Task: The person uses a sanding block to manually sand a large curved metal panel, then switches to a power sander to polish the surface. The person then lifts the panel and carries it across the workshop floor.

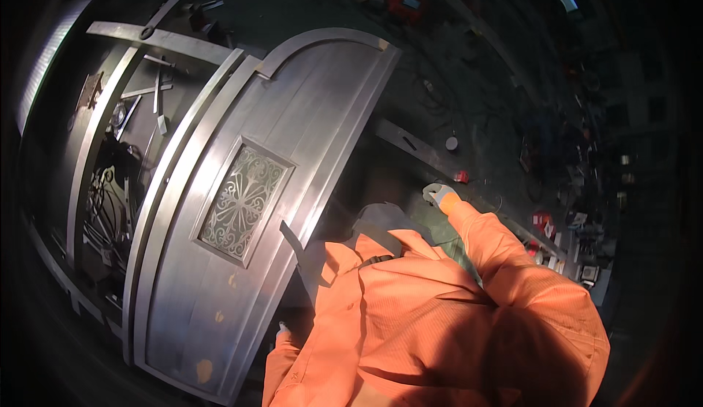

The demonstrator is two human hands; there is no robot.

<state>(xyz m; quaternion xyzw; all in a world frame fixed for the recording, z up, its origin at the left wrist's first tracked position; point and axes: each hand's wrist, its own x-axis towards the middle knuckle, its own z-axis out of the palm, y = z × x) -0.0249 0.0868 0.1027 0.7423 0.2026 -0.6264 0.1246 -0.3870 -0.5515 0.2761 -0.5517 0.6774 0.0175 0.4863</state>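
Observation:
A large silver metal door panel [307,114] with a curved top edge lies to my left. A scrollwork grille [242,206] is set in its middle. My left hand [283,328], in a pale glove, is low beside the panel's near edge; little of it shows past the orange sleeve, and its fingers are hidden. My right hand [437,193], in a grey-white glove, is held out to the right, apart from the panel. Its fingers look curled; whatever may be in them cannot be made out. Closest to it is a small red object [460,177].
Beyond the panel stands a metal frame [102,125], with loose metal strips [157,92] and tangled cables [106,202] inside it. To the right lie a long flat beam [417,149], a round white item [452,143] and red-and-white boxes [543,222]. Much of the background is dark.

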